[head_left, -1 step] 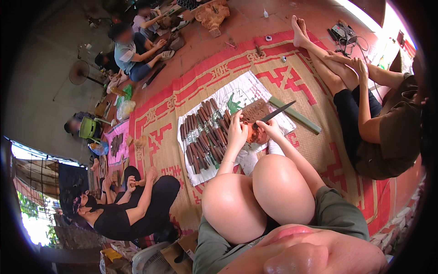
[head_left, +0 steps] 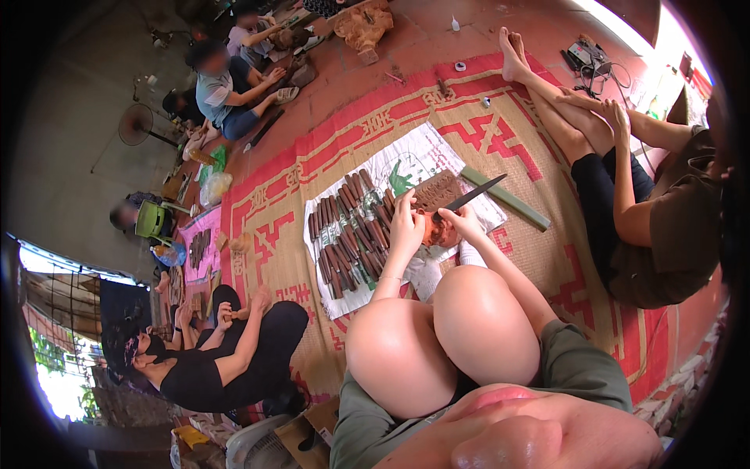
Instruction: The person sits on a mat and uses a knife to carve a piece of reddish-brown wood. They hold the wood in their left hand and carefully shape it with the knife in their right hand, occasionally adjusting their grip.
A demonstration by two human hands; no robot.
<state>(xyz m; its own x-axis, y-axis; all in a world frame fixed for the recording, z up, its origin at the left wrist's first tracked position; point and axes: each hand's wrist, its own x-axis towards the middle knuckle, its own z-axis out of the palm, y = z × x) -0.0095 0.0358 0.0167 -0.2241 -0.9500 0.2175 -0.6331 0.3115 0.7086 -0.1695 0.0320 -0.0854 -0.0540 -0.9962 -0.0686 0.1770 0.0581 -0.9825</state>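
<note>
My right hand is closed around the lower end of a long dark flat file, its pointed tip slanting up to the right. Beneath it sits a reddish-orange carved wood piece in front of my knees. My left hand grips the left side of that piece, fingers pointing away from me; the fingertips are partly hidden. Just beyond lies a brown block with a carved relief. To the left, several wooden-handled carving tools lie in rows on a white cloth.
A green flat bar lies right of the cloth on a red and tan woven mat. One person in black sits at left, another in brown at right. Other people sit farther back near a fan and a wood carving.
</note>
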